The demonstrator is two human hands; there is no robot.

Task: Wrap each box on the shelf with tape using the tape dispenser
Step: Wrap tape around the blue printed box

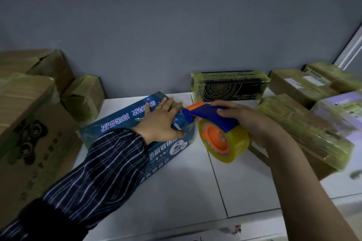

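A long blue box (125, 123) with white lettering lies at an angle on the white shelf (176, 191), shiny with clear tape. My left hand (162, 121) lies flat on its top, fingers spread and straight, pressing it down. My right hand (246, 121) grips the blue and orange tape dispenser (213, 119) with its yellowish tape roll (223, 139). The dispenser's orange nose touches the blue box's right end, close to my left fingertips.
Taped brown boxes (305, 131) crowd the right side, and a black box (229, 86) in yellowish tape stands against the grey back wall. Big cardboard boxes (29, 127) are stacked on the left. The shelf's front edge runs along the bottom.
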